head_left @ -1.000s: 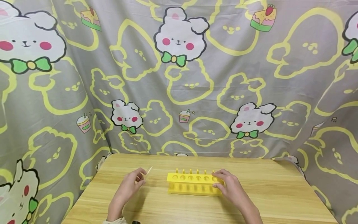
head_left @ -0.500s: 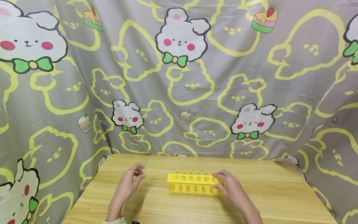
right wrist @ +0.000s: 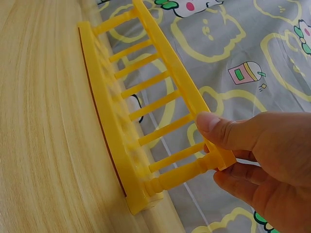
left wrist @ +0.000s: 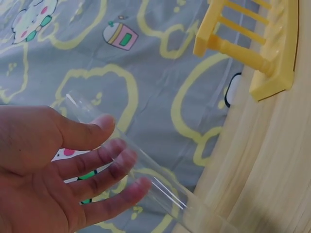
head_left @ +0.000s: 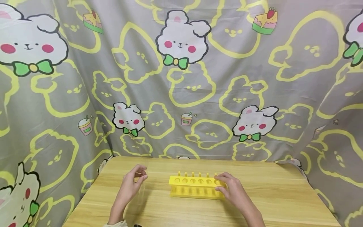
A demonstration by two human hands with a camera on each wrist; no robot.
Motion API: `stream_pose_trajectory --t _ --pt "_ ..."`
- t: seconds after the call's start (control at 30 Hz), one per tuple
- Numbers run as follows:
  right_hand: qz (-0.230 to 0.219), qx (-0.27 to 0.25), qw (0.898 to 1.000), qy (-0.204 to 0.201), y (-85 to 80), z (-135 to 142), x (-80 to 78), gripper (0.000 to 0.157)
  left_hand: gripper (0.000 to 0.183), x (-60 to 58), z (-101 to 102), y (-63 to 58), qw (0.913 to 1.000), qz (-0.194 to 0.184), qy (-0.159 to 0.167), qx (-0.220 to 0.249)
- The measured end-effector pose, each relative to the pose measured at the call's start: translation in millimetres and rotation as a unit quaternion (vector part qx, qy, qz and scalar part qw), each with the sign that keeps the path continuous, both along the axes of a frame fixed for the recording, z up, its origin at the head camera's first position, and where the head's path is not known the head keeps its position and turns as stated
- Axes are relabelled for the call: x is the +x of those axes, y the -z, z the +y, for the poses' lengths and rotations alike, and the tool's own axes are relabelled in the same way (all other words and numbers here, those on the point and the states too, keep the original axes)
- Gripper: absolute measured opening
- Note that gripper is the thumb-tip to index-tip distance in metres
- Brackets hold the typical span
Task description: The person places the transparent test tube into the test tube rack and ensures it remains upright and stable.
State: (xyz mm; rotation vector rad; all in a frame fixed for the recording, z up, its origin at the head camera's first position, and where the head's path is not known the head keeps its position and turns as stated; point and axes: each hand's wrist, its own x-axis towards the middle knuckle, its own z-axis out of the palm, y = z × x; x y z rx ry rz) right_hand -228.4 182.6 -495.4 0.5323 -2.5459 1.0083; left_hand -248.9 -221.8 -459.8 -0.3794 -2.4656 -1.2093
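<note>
A clear test tube (left wrist: 167,191) is pinched between the thumb and fingertips of my left hand (head_left: 131,184), above the table's left half. In the left wrist view the tube slants down past the fingers toward the tabletop; in the head view it is barely visible below the hand. To its right a yellow test tube rack (head_left: 195,185) stands upright on the table, with a row of round holes and a row of pegs behind. My right hand (head_left: 233,190) grips the rack's right end, thumb on the top plate's edge in the right wrist view (right wrist: 209,121), fingers partly hidden.
The wooden table (head_left: 283,195) carries the rack. A small dark object (head_left: 137,225) shows at the bottom edge, mostly cut off. Behind and at both sides hangs a grey patterned curtain (head_left: 198,94).
The tube in my left hand has turned: its visible end pointed up and right a second ago, and now it hangs below the hand. My right hand and the rack stay put.
</note>
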Motion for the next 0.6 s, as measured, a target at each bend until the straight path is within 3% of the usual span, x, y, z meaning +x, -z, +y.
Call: stream_pose_trajectory --t 0.23,0.6 --pt "0.000 -0.002 1.000 -0.005 0.5 0.9 -1.0 0.039 0.028 -1.3 3.2 3.2 0.9980 -0.009 0.004 0.063" --pt "-0.003 -0.004 1.000 0.005 1.3 0.6 -0.6 0.040 0.023 -6.6 12.8 -2.8 0.9933 0.032 -0.007 0.111"
